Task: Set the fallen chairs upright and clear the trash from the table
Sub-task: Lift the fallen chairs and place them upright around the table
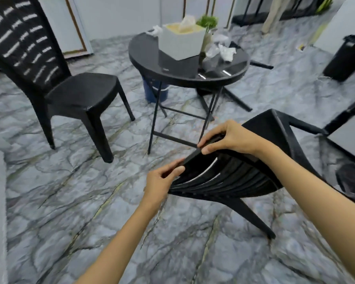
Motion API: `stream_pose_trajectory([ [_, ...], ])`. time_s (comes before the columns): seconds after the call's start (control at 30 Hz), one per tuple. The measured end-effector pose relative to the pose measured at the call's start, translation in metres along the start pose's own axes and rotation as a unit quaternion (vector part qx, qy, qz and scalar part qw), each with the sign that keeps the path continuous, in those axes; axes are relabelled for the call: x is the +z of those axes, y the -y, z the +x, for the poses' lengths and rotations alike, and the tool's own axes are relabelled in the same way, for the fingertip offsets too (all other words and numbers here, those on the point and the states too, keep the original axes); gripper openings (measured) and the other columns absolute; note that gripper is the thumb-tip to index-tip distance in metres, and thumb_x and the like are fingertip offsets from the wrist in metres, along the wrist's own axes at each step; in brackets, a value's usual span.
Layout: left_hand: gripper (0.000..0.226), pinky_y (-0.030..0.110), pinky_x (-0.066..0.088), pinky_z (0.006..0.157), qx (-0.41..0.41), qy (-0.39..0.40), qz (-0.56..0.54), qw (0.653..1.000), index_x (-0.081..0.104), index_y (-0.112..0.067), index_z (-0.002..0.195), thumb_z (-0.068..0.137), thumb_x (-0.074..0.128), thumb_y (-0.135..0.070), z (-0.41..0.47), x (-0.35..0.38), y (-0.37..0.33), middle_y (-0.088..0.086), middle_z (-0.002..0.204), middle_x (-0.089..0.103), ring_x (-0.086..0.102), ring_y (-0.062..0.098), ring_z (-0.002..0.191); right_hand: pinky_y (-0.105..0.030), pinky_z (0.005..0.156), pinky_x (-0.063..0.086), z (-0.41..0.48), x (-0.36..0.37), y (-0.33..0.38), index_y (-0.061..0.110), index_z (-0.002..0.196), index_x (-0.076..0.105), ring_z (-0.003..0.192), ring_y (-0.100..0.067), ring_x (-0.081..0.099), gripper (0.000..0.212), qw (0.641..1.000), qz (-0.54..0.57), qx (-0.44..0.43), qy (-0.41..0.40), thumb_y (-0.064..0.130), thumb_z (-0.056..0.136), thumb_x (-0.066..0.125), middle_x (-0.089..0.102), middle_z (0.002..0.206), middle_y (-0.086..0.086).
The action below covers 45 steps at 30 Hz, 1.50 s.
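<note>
The person stands on the grey marbled floor (90, 201) with both arms stretched forward. The tilted chair (230, 181), black with a slatted back, is right in front of them at about one o'clock. It leans toward them, and one rear leg (252, 216) reaches down to the floor.

The left hand (162, 182) grips the near end of the chair's top rail, thumb on the near face and fingers curled over the far side. The right hand (229, 139) grips the same rail further along, toward twelve o'clock, with its fingers wrapped over the top and the thumb pressed underneath. The two hands sit near each other on the rail but do not touch.

At ten o'clock, well apart from the hands, an upright chair (80, 95) of the same black kind stands on all its legs. Its seat faces the round black table (139, 60), which is at twelve o'clock.

A white tissue box (180, 44) sits tilted on the table top. Just beside it, on the one o'clock side, is a small green plant (208, 21). Crumpled white paper (226, 51) lies on the table's right part, and another scrap (156, 29) sits at the far left rim.

A blue bucket (152, 93) stands on the floor under the table's left side. Black bars (239, 102) lie low behind the table's legs, and I cannot tell what they belong to. A black bin (346, 58) stands on the floor at two o'clock, well away from the table.
</note>
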<state>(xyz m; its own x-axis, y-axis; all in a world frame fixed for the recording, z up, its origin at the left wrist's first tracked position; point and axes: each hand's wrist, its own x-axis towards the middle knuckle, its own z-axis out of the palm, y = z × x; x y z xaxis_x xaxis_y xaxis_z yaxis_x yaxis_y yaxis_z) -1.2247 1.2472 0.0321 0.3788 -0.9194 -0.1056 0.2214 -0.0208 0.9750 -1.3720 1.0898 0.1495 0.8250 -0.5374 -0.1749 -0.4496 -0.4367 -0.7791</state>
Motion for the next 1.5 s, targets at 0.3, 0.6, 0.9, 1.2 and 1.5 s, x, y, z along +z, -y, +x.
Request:
stream_pose_trajectory([
  [0.3,0.027,0.022,0.050,0.090,-0.055,0.068,0.053,0.995,0.072,-0.029,0.102,0.076,0.074,-0.023,0.009,0.155,-0.091,-0.007,0.106,0.072,0.066,0.005,0.101,-0.011,0.078,0.043,-0.110,-0.127,-0.011,0.017,0.088,0.069,0.085,0.002,0.060,0.028,0.992,0.037,0.062,-0.103,0.029,0.067,0.083,0.065,0.087,0.012],
  [0.6,0.032,0.010,0.050,0.078,-0.083,0.186,0.076,0.976,0.072,-0.038,0.099,0.069,0.067,-0.046,0.019,0.230,-0.125,-0.016,0.104,0.072,0.064,0.001,0.102,-0.005,0.071,0.044,-0.170,-0.201,-0.041,0.023,0.082,0.073,0.083,0.008,0.063,0.018,0.979,0.113,0.095,-0.137,0.023,0.067,0.083,0.069,0.084,0.018],
  [0.9,0.027,0.003,0.046,0.076,-0.111,0.262,0.181,0.941,0.070,-0.040,0.099,0.075,0.072,-0.026,0.030,0.237,-0.130,-0.031,0.099,0.069,0.059,-0.011,0.103,-0.012,0.066,0.049,-0.217,-0.260,-0.080,0.025,0.082,0.072,0.076,-0.004,0.067,0.026,0.971,0.165,0.109,-0.136,0.034,0.061,0.085,0.070,0.077,0.014],
  [1.2,0.034,0.003,0.045,0.079,-0.081,0.269,0.207,0.937,0.074,-0.035,0.096,0.062,0.077,-0.038,0.038,0.291,-0.127,-0.021,0.105,0.071,0.062,-0.008,0.102,-0.010,0.065,0.049,-0.275,-0.318,-0.125,0.026,0.079,0.072,0.072,-0.002,0.065,0.021,0.961,0.204,0.095,-0.161,0.027,0.061,0.084,0.068,0.074,0.015],
  [1.5,0.029,0.018,0.046,0.078,-0.065,0.130,0.254,0.956,0.070,-0.027,0.092,0.066,0.075,-0.039,0.035,0.348,-0.097,-0.008,0.104,0.068,0.063,0.007,0.096,-0.013,0.068,0.051,-0.338,-0.387,-0.195,0.025,0.077,0.070,0.072,-0.007,0.064,0.028,0.953,0.249,0.083,-0.152,0.022,0.054,0.086,0.066,0.074,0.010],
])
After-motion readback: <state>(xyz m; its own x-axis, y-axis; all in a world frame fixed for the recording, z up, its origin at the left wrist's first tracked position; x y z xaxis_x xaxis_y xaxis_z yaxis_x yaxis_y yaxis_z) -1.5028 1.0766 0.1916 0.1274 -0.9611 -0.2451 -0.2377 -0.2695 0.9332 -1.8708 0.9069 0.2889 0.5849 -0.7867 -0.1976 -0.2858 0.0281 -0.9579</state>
